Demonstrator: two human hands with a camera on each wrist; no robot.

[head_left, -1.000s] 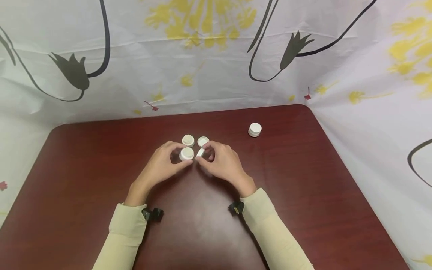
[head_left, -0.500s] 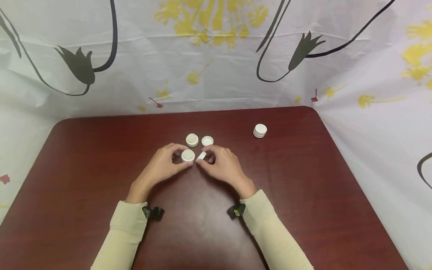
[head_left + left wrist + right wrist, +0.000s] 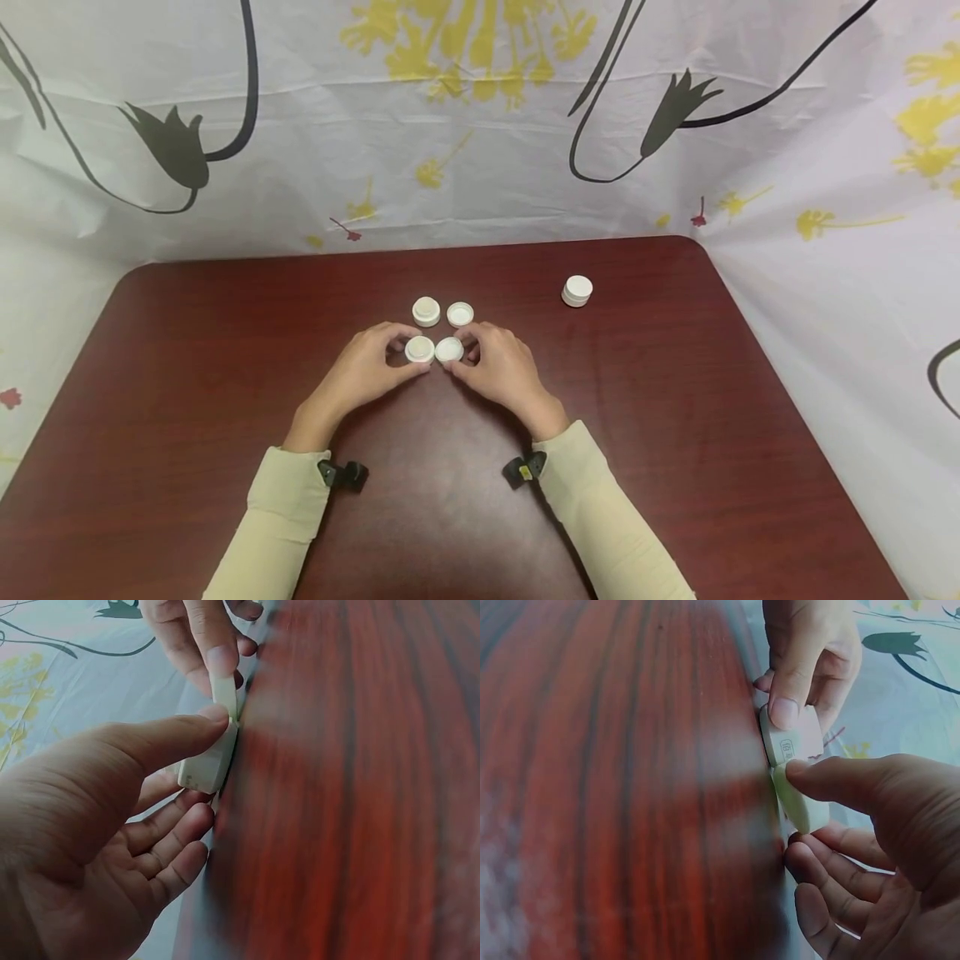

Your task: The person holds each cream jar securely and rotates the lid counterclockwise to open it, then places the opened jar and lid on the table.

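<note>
In the head view my left hand [image 3: 365,362] holds a small white jar [image 3: 420,350] without its lid, thumb on the near side and fingers on the far side. My right hand [image 3: 504,365] pinches a round white lid [image 3: 449,350], hollow side up, close against the jar's right side. The left wrist view shows the left thumb on the jar's wall [image 3: 206,766]. In the right wrist view the right thumb touches the rim of the lid [image 3: 799,799], and small printed characters show on the jar [image 3: 774,742].
Just behind the hands stand a second lidless white jar [image 3: 426,312] and another upturned lid [image 3: 460,314]. A white jar with its lid on [image 3: 577,291] stands farther right, near the back of the dark red wooden table [image 3: 675,400]. A patterned white cloth [image 3: 480,192] hangs behind.
The lid in the right hand has gone from tilted on edge to hollow side up beside the jar. The left hand keeps its hold on the jar, with a slight shift.
</note>
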